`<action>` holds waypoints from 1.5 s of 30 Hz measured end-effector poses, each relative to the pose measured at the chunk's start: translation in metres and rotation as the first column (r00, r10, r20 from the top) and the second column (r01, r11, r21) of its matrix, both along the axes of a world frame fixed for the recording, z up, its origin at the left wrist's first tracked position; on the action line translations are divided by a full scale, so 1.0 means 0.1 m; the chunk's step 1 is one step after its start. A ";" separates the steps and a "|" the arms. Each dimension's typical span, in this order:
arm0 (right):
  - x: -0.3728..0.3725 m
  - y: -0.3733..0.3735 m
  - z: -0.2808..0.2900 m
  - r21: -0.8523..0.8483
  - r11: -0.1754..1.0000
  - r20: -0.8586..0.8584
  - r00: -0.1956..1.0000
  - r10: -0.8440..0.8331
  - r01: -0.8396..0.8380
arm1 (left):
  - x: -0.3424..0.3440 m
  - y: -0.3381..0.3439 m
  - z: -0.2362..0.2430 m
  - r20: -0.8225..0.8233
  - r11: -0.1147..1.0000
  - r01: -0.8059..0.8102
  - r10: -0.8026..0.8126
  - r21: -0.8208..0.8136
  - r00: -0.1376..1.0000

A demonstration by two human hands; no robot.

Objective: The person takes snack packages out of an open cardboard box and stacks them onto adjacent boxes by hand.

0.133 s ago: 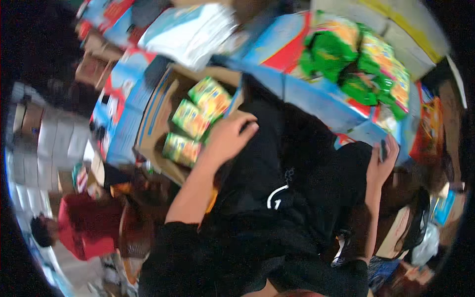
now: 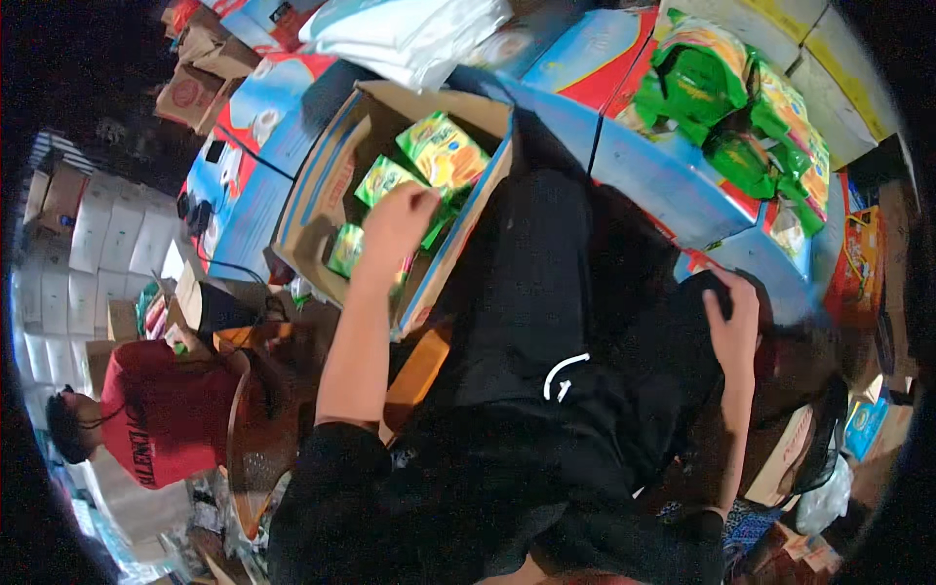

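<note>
My left hand [image 2: 395,232] hangs over an open cardboard box [image 2: 310,213], its fingers curled; what they hold, if anything, is hidden. Inside the box lie green and yellow packets: one packet [image 2: 444,154] near the far right corner, a second packet [image 2: 383,178] beside my fingers, a third packet [image 2: 346,249] partly behind my wrist. On my right knee, over black trousers [image 2: 634,273], rests my right hand [image 2: 733,317], thumb and fingers apart with nothing in them.
Green packs [image 2: 697,83] lie on blue and red cartons [image 2: 648,171] ahead on the right. A white plastic sack [image 2: 405,39] sits beyond the box. An orange object [image 2: 417,370] stands beside my left leg. At the left, a person in a red shirt [image 2: 161,414] is turned away.
My left hand has shifted from the box's right edge to above the packets, its fingers more curled. My right hand stays on the knee. The whole view has swung slightly.
</note>
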State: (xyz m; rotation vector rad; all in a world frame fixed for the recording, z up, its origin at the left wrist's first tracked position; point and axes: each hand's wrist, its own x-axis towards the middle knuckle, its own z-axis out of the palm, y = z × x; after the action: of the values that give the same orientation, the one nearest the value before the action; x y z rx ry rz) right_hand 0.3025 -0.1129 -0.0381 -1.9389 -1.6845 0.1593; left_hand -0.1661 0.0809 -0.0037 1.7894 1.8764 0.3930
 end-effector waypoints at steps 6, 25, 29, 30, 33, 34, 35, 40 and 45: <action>-0.43 0.15 0.06 -0.089 0.996 0.230 0.973 0.026 -0.006 | -0.66 0.39 -0.70 -0.060 0.948 -0.024 0.005 -0.316 0.998; -0.97 -0.35 0.32 -0.343 0.927 0.295 0.919 0.260 -0.152 | -1.12 0.44 -0.70 0.042 0.917 0.092 -0.118 0.388 0.992; -0.92 -0.37 0.35 -0.088 0.976 0.079 0.976 0.205 -0.198 | -0.43 -0.32 0.27 0.592 0.985 -0.128 0.037 0.112 0.805; -0.96 -0.33 0.40 0.005 0.968 0.077 0.965 0.251 -0.252 | -0.31 -0.53 0.54 0.570 0.982 -0.137 0.037 0.133 0.821; -1.29 -0.21 0.68 0.172 0.921 -0.034 0.932 0.361 -0.350 | -0.13 -0.93 0.87 0.518 0.950 -0.122 -0.048 0.288 0.854; -1.37 -0.22 0.78 0.233 0.900 -0.137 0.904 0.406 -0.369 | -0.04 -0.99 0.91 0.489 0.913 -0.075 -0.144 0.401 0.860; -1.41 -0.22 0.87 0.243 0.890 -0.122 0.898 0.423 -0.387 | 0.09 -1.07 0.99 0.486 0.913 -0.065 -0.152 0.402 0.861; -1.32 -0.39 1.06 0.284 0.898 -0.238 0.882 0.406 -0.337 | 0.86 -1.45 1.30 0.499 0.925 0.312 -0.379 0.217 0.779; -1.01 -0.63 0.94 0.293 0.928 -0.495 0.793 0.354 -0.231 | 1.55 -1.39 1.35 0.539 0.699 0.671 -0.674 0.246 0.505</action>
State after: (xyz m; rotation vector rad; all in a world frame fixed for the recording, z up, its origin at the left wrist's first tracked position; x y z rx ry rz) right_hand 0.2012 -0.1755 0.0559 -1.2885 -1.5191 0.5640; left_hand -0.0114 -0.0576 0.1315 1.9304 0.6400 0.5661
